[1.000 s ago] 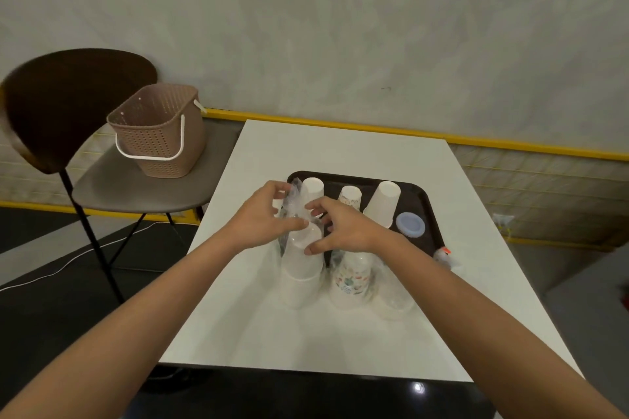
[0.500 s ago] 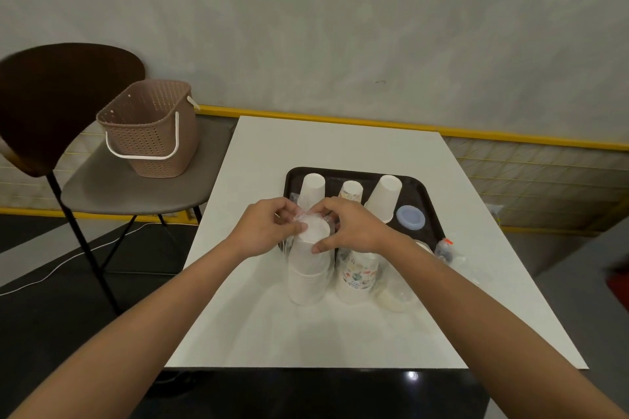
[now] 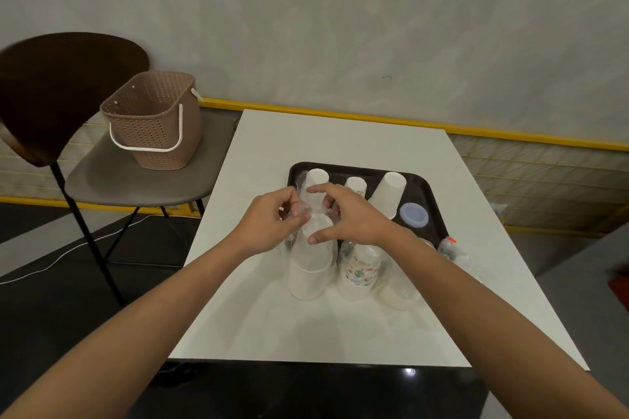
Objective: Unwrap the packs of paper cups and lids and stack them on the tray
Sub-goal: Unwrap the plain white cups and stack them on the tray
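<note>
A wrapped pack of white paper cups stands upside down on the white table, in front of the dark tray. My left hand pinches the clear plastic wrap at the pack's top. My right hand grips the top of the same pack, thumb against its side. A pack of patterned cups stands just right of it, with a pack of clear lids beside that. On the tray stand two white cup stacks, a patterned stack and a blue lid.
A crumpled plastic wrapper with a red tag lies at the tray's right front corner. A brown perforated basket sits on a chair left of the table. A wall with a yellow strip runs behind.
Both hands have lifted a little on the pack's top. The plastic wrap is now pulled up into a bunch between my fingers above the cups.
</note>
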`<state>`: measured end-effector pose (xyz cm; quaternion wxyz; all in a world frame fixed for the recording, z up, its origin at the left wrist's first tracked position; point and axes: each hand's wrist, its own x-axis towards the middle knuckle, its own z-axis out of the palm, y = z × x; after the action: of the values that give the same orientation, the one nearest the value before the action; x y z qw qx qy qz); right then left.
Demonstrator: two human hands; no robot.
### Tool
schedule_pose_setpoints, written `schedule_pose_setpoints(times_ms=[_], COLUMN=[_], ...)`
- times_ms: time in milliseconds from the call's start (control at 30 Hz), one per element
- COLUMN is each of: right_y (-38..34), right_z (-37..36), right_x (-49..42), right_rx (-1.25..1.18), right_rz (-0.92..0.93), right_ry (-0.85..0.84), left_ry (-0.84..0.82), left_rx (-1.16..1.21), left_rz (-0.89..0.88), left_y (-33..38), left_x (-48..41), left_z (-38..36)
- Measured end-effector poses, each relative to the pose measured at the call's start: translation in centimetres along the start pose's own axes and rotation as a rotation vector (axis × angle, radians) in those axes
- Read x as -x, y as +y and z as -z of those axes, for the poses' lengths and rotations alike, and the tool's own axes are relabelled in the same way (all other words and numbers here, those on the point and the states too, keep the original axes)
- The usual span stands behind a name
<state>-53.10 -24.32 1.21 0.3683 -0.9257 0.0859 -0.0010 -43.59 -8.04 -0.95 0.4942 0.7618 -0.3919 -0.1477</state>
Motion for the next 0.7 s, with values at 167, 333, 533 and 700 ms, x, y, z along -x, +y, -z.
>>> schedule_pose_setpoints(times_ms=[167, 333, 533, 700], right_y=[0.1, 0.0, 0.2, 0.7], right_z=[-0.4, -0.5, -1.0, -1.1], right_x=[0.2, 0.5, 0.6, 0.9], right_rx=[-0.032, -0.009, -0.022, 0.002], right_rz=[-0.032, -0.051, -0.107, -0.154], right_ry=[0.005, 0.029, -0.002, -0.051], left_ry=[-0.028, -0.044, -0.256, -0.195], left_rx=[0.096, 0.027, 0.105, -0.017], left_rz=[0.049, 0.131, 0.2, 0.213], left_y=[0.0, 0.0, -1.1, -1.4], left_x=[0.3, 0.8, 1.2, 1.4], left_z=[0.2, -0.2, -2.4, -3.9])
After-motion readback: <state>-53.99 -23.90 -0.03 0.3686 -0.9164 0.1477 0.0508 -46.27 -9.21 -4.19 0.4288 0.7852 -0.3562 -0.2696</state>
